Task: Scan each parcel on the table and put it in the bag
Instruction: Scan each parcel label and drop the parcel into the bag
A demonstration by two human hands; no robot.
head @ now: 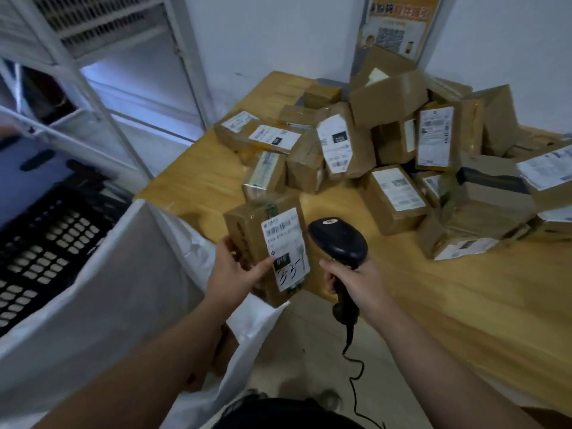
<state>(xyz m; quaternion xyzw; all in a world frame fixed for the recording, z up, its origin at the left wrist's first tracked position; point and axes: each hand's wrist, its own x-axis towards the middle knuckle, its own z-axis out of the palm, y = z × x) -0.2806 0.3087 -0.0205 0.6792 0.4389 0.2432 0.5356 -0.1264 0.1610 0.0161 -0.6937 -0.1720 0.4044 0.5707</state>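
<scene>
My left hand point(233, 270) grips a brown cardboard parcel point(250, 233) with its white shipping label facing up, held over the near left corner of the wooden table point(448, 292). My right hand point(353, 281) holds a black corded barcode scanner point(339, 239) just right of the parcel, its head level with the label. A large white bag point(123, 283) stands open at the left, below and beside the held parcel. Several more labelled brown parcels point(393, 193) lie heaped across the back and right of the table.
A black plastic crate point(46, 243) sits left of the bag. White metal shelving point(93, 72) stands at the back left. A poster with a QR code point(399, 29) hangs on the white wall behind the heap. The scanner's cable point(353, 376) trails down to the tiled floor.
</scene>
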